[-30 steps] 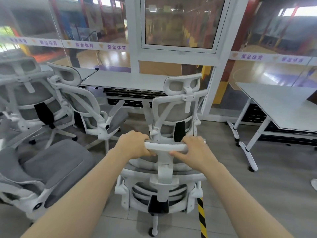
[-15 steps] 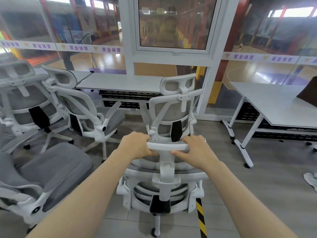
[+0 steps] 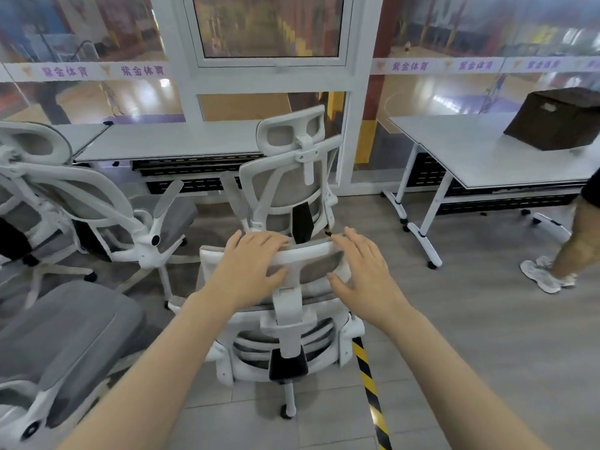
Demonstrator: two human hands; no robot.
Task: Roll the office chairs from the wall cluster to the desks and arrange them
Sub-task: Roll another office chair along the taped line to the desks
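A white-framed office chair [image 3: 285, 339] with grey mesh stands right in front of me, its back toward me. My left hand [image 3: 250, 264] lies flat with straight fingers on the left of its headrest [image 3: 308, 254]. My right hand [image 3: 363, 271] is spread over the headrest's right side, fingers straight. Directly beyond stands a second white chair [image 3: 289, 186], facing the long white desk [image 3: 168, 142] by the glass wall.
More white chairs crowd the left: one with raised armrests [image 3: 107, 209] and a tipped one with a grey seat [image 3: 61, 345]. A white desk [image 3: 487, 157] at right carries a dark box [image 3: 558, 121]. A person's leg and sneaker [image 3: 548, 274] stand at right. Yellow-black tape [image 3: 370, 388] marks the floor.
Both hands have let go of the headrest's top bar and now lie flat with straight fingers. The view has swung right, showing the dark box and a person's leg.
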